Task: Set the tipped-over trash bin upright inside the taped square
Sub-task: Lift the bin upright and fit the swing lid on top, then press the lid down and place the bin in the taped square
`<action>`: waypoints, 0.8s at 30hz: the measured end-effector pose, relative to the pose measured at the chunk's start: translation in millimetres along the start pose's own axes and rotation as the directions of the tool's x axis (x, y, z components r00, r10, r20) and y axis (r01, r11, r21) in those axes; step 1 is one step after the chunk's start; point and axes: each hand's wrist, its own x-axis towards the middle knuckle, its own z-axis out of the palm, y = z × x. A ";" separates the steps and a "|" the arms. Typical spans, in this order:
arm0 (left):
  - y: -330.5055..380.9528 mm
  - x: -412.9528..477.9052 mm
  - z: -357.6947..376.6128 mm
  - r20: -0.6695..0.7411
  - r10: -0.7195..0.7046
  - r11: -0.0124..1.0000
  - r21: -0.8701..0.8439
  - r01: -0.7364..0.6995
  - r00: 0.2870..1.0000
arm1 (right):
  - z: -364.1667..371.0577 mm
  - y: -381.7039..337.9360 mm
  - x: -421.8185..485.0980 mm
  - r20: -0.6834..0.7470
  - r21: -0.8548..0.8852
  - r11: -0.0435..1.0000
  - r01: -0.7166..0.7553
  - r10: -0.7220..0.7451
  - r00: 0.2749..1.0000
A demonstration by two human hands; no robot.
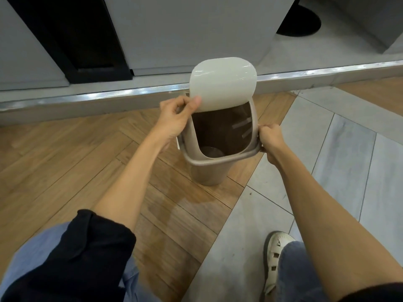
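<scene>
Trash bin (205, 171) stands upright on the floor between my two hands, its base on the wood-patterned planks (65, 160) close to where they meet the pale grey stone-look tiles (327, 162). It is a smooth, beige plastic bin with a tapered body, rounded corners and a thick rolled rim; the inside looks dark brown, and a round base shows at the bottom. Its lid (222, 83) is a glossy, off-white, rounded-rectangle shell, tipped up and back so the mouth lies open. My left hand (176, 118) grips the left side of the top, the thumb pressed flat against the lower left corner of the lid and the fingers (178, 107) curled shut around the edge behind it. My right hand (270, 138) is closed on the bin's right rim, fingers pinched tight over the lip. Pieces of pale tape (178, 144) show on the floor by the bin's left side and behind it near the lid; I cannot tell whether the base sits fully within them. Beyond the bin runs a shiny metal threshold strip (130, 93), with flat grey panels (185, 29) and a black gap above it. My rolled dark sleeve (91, 247), blue trousers and a cream woven sandal (274, 256) fill the near edge.
</scene>
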 end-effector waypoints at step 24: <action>-13.2 38.9 0.4 -0.170 -0.013 0.998 0.064 0.024 0.985 | 1.0 -39.6 -5.9 0.031 0.066 0.963 0.261 -0.263 0.964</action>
